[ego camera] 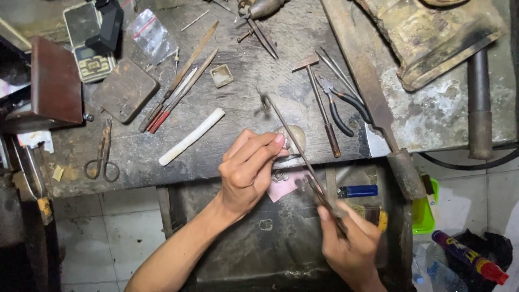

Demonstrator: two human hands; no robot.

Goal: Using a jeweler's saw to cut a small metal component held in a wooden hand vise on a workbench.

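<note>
2 hands busy at the bench edge. Your left hand [250, 172] has fingers pinched shut on a small pale piece [292, 138], pressed against the worn wooden bench [227, 146]. Your right hand [348, 243] is wrapped closed around the handle of a long file [300, 154], its blade crossing the piece. Hammer [320, 103] and pliers [341, 105] lie just right; blue lighter [358, 191] sits below.

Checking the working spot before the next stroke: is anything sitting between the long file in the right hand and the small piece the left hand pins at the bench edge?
Nothing visible does. The file runs from the right hand straight up past the small piece under the left hand fingertips. The hammer and pliers lie off to the right.
</note>
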